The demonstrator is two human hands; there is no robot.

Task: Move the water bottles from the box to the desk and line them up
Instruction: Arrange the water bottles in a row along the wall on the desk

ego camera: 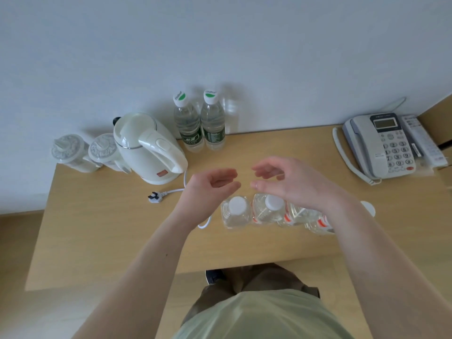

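Now we hover our left hand (215,182) and right hand (286,179), both loosely curled and empty, above the row of water bottles (269,210) on the desk (110,228). We should nudge the shoulders gently, keeping caps level and sides touching.

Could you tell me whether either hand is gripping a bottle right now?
No: the left hand and right hand hover open and empty above the white-capped bottles standing on the desk.
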